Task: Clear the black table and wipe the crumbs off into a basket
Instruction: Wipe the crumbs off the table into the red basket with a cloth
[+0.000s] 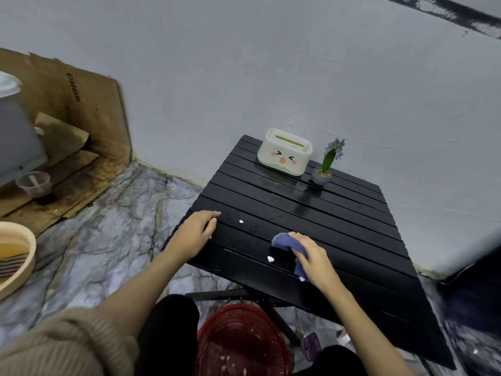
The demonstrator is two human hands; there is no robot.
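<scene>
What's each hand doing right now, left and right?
Left hand: open, empty, resting flat on the edge of the black slatted table.
Right hand: closed on a crumpled blue cloth, pressing it on the tabletop.

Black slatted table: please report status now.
Left hand flat on black slatted table edge. Right hand grips blue cloth. White crumbs remain. Red mesh basket below.

tissue box (284, 152) left of plant pot (321, 175) at table (339, 213) far edge; basket (241, 343) below near edge
</scene>
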